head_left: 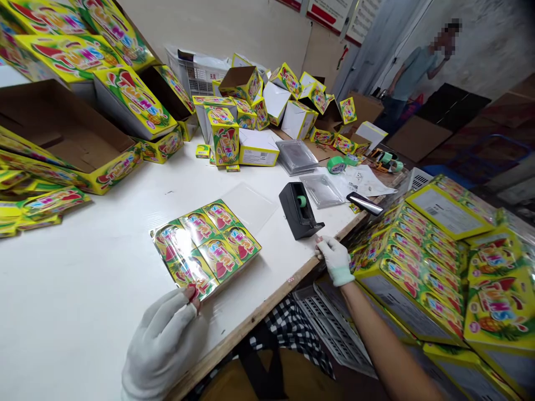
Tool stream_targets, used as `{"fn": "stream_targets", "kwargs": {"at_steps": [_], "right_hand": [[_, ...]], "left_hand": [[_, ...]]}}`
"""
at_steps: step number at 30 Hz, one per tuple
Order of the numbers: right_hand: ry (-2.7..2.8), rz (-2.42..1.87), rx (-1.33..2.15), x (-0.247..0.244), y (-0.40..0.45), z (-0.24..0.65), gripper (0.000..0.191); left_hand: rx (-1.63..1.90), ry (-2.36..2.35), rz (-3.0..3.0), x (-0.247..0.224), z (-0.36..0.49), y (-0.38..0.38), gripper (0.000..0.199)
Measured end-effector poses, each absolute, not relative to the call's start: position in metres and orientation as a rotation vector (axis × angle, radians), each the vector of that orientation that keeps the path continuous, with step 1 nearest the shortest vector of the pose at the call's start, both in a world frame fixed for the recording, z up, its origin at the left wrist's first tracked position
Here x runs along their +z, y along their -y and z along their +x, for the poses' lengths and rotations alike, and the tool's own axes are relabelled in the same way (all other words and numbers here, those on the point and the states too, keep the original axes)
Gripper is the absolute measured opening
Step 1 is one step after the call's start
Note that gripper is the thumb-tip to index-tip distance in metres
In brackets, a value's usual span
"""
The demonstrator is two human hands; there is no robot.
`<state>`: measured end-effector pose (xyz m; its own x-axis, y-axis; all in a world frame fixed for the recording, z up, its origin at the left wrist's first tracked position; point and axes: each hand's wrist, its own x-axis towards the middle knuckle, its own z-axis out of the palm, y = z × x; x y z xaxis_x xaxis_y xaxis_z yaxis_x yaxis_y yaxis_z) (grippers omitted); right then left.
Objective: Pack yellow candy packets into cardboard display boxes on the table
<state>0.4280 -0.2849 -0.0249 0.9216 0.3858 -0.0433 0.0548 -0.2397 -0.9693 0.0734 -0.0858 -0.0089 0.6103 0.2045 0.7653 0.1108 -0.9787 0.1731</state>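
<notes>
A flat pack of several small yellow-and-green fruit-print boxes [215, 242] lies on the white table, its top shiny with clear plastic. At its near left corner, my left hand [165, 334], in a white glove with bare fingertips, grips the edge between thumb and fingers. To the right stands a black tape dispenser [296, 214] with a roll of green tape [301, 201] in it. My right hand [334, 259], gloved the same way, is closed in a pinch just below the dispenser's cutting edge, on the end of the tape. The strip itself is barely visible.
A clear plastic sheet [251, 206] lies behind the pack. Clear plastic trays [296, 156], green tape rolls [336, 165] and piled cartons [225, 139] stand farther back. A large open carton [62, 133] is at left. Stacked display boxes [401, 267] fill the right. A person [412, 72] stands beyond.
</notes>
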Motion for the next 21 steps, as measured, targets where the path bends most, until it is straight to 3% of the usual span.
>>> {"fn": "stream_targets", "kwargs": {"at_steps": [7,11,17,21], "right_hand": [[0.246,-1.753,0.345,-0.03,0.277,0.446,0.039],[0.335,-1.719,0.452,-0.013,0.279,0.406,0.037],[0.618,-1.479,0.982,0.018,0.244,0.278,0.035],[0.547,-1.343,1.271,0.015,0.211,0.228,0.041]], "left_hand": [[1.327,-0.249,2.665,-0.009,0.072,0.085,0.033],[1.276,-0.323,2.6,-0.009,0.071,0.09,0.03],[1.219,-0.409,2.55,-0.006,0.068,0.096,0.028],[1.196,-0.404,2.558,-0.005,0.067,0.098,0.037]]}}
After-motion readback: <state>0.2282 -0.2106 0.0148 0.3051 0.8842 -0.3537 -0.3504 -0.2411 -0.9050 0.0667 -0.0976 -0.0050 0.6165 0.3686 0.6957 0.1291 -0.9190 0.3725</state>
